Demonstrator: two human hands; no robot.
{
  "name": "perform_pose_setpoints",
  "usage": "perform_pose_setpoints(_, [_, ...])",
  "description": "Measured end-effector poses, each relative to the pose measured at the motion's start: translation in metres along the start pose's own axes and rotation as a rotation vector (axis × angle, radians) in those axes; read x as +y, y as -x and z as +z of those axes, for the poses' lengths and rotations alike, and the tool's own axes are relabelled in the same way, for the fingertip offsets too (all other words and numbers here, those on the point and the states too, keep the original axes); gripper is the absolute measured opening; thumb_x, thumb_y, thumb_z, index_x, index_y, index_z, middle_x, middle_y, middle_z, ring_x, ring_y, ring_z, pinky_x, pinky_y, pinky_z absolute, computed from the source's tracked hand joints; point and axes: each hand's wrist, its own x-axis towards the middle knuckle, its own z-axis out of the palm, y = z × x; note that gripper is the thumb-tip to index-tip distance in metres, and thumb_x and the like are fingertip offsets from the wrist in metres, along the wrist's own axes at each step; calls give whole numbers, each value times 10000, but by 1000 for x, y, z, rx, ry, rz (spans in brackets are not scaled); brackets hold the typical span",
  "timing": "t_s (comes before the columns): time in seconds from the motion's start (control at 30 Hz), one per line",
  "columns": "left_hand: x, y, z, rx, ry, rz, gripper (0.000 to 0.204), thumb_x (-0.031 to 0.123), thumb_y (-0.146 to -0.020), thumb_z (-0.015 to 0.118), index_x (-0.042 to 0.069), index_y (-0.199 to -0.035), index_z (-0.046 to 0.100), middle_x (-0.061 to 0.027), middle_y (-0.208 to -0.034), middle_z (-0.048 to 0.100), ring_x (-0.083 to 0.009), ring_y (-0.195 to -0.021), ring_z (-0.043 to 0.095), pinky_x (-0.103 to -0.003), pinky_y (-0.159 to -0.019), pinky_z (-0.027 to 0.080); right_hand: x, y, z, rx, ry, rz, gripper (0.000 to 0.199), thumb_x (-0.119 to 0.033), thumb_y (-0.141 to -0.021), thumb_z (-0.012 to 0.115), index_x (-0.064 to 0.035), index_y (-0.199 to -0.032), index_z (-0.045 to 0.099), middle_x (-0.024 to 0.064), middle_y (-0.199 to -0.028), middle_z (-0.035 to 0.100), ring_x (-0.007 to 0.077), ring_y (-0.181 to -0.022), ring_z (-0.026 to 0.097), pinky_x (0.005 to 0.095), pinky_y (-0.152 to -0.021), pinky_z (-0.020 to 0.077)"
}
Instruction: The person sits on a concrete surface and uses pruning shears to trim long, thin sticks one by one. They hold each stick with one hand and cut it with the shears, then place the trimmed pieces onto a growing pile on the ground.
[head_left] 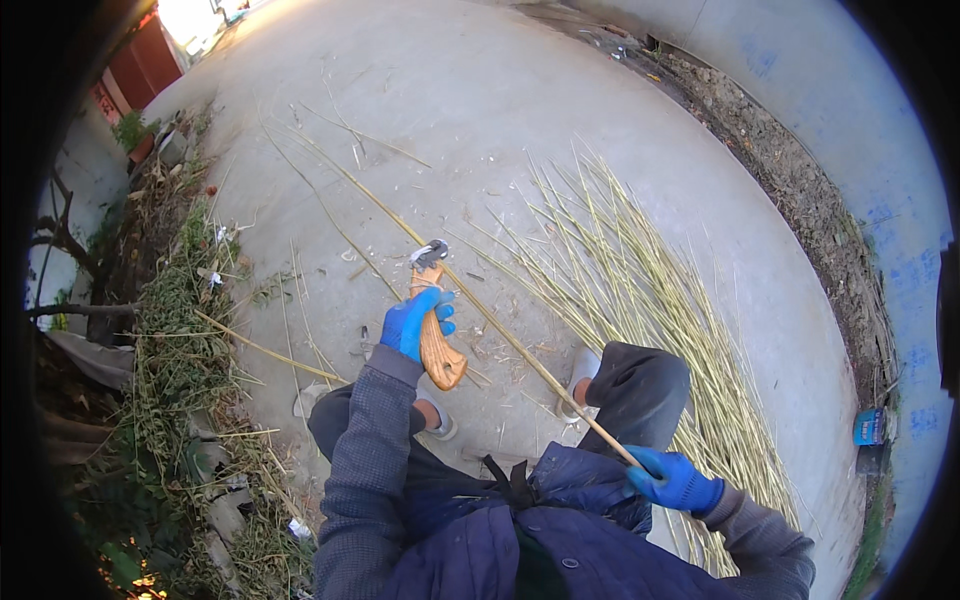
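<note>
Holding a long thin yellow bamboo stalk (500,330) slantwise over the concrete floor (480,110), our blue-gloved right hand (675,482) has its grip closed on the near end, while our blue-gloved left hand (415,322) grips the wooden handle of a short knife (436,330) set against the stalk. We judge the stalk light, stiff yet whippy (best held near the thick end). One stalk in hand, one knife, and a heap of cut stalks (650,300) too many to count
</note>
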Motion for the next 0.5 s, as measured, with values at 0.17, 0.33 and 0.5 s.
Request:
perform_pose_setpoints(0.17, [-34,60,61,-97,20,-85,371,225,-925,672,-40,-1176,604,-166,-976,690,-239,-782,687,-342,-654,585,-46,-127,25,-143,-169,167,351,-318,-1028,436,-47,-1190,587,60,-703,631,119,-494,568,284,-482,490])
perform_pose_setpoints(0.33, [-58,86,73,-93,-37,-188,352,223,-904,698,-38,-1131,637,-151,-885,695,-229,-707,679,-342,-636,575,-39,-153,25,-85,-275,44,277,-290,-1012,475,-35,-999,583,81,-619,549,183,-462,561,335,-461,473])
perform_pose_setpoints(0.5, [-10,-2,-12,145,40,-7,423,215,-875,706,-42,-1196,606,-159,-1045,678,-232,-851,658,-350,-717,568,1,-24,32,6,345,-277,126,-185,-922,606,-64,-954,597,172,-641,580,359,-550,599,435,-508,471])
